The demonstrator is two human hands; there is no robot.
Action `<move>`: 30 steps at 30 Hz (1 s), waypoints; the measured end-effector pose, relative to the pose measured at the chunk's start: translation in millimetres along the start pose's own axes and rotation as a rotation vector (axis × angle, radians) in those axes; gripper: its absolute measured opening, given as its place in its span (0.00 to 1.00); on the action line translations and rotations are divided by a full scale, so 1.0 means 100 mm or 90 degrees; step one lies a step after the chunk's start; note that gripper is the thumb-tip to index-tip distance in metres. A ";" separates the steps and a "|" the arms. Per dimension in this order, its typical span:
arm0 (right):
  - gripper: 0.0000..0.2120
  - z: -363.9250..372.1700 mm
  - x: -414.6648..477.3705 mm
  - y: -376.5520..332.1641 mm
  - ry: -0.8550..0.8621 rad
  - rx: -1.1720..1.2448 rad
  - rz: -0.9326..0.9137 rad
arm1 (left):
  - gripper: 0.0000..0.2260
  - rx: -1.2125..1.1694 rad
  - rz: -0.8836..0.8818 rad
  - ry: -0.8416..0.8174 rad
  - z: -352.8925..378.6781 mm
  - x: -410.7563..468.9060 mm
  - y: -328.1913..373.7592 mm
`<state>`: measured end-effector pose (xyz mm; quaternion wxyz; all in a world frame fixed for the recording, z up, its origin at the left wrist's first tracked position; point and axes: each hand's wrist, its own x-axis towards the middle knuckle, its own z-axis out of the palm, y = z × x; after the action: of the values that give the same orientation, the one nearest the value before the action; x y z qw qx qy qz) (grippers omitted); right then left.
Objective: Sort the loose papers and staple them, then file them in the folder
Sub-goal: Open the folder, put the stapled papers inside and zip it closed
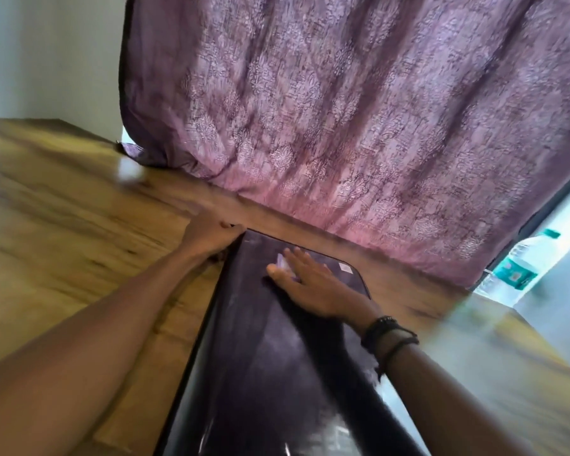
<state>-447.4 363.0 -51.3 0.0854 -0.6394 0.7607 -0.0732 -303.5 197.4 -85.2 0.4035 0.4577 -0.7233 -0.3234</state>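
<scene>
At a wooden counter (63, 241), a person's right hand (313, 284) lies flat, fingers spread, on a dark purple glossy plastic folder (277, 373), while the left hand (211, 236) curls round its far-left corner. The pale-smeared cover lies mid-counter, before a mauve patterned curtain (343, 110). Steady pressure and a slow corner lift should open it cleanly.

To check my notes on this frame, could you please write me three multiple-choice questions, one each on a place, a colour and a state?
1. Where is the bottle? A. on a shelf B. far right, beside the curtain C. on a chair
2. What colour is the curtain? A. green B. white C. purple
3. How is the right hand? A. clenched B. flat on the folder C. pinching paper
Answers: 1 B, it shows at the right edge; 2 C, patterned purple cloth; 3 B, straight fingers lie on the cover.
</scene>
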 end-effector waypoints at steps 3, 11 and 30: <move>0.24 -0.09 0.36 0.14 0.056 0.048 -0.011 | 0.18 -0.014 -0.003 0.011 0.05 0.05 -0.05; 0.17 -0.15 1.06 -0.21 0.071 0.073 -0.032 | 0.13 -0.291 -0.143 0.026 0.17 0.30 -0.17; 0.05 -0.05 1.50 -0.46 0.197 0.309 -0.012 | 0.14 -0.479 -0.175 0.017 0.13 0.26 -0.02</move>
<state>-429.8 207.4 -42.0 0.1178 -0.5884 0.7190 -0.3505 -320.1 174.2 -85.8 0.5050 0.3746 -0.4815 -0.6105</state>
